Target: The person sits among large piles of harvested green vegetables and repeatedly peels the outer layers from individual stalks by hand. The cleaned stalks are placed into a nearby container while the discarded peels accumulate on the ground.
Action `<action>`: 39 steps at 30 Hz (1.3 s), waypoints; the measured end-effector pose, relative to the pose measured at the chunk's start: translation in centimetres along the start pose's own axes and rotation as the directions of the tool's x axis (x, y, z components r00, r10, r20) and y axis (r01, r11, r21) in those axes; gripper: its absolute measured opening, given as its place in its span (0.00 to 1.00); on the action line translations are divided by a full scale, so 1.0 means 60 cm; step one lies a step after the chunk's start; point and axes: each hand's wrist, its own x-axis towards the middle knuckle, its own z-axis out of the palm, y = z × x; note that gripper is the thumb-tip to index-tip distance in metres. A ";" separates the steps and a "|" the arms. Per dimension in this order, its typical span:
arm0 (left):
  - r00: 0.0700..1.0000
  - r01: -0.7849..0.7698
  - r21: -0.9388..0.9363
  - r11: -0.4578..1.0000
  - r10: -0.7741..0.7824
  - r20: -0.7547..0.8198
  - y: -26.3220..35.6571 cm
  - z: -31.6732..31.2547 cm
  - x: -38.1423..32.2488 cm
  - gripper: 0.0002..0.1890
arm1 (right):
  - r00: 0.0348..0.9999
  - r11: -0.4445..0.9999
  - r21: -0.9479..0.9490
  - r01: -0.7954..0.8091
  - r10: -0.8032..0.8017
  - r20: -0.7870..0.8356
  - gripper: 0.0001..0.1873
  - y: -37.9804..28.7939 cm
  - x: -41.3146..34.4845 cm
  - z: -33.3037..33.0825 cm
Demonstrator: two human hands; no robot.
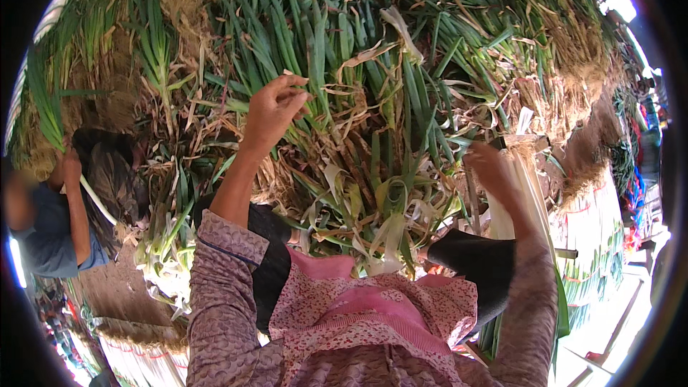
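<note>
My left hand (pixel 277 110) is raised over a heap of long green onions (pixel 301 43) with roots and dry leaves on them. Its fingers are loosely curled and I see nothing held in them. At the right, my right hand (pixel 490 171) is blurred by motion, beside a stack of peeled white onion stalks (pixel 508 209). The stalks' root ends point away from me, near a dark bracket (pixel 524 142). Blur hides whether those fingers grip anything. Stripped leaves (pixel 395 226) lie in a pile between my knees.
At the left a co-worker (pixel 54 226) holds a green onion (pixel 97 201) with a white stalk. More stripped leaves (pixel 166 258) lie near them. Tied bundles of cleaned onions (pixel 588 236) stand at the right, others (pixel 140 352) at the lower left. Bare soil (pixel 107 293) shows between.
</note>
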 end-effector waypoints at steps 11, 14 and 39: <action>1.000 -0.013 0.029 0.999 0.013 0.012 -0.011 -0.048 -0.036 0.13 | 0.904 0.994 0.077 -0.082 0.041 0.426 0.19 -0.098 0.081 0.608; 0.998 -0.024 0.070 0.997 0.020 0.059 -0.009 -0.055 -0.041 0.13 | 0.816 0.989 0.134 0.059 -0.126 0.564 0.21 -0.102 -0.007 0.665; 0.999 -0.034 0.016 0.999 0.035 -0.015 -0.010 -0.057 -0.007 0.11 | 0.947 0.951 -0.275 -0.139 0.209 0.245 0.22 -0.165 0.106 0.461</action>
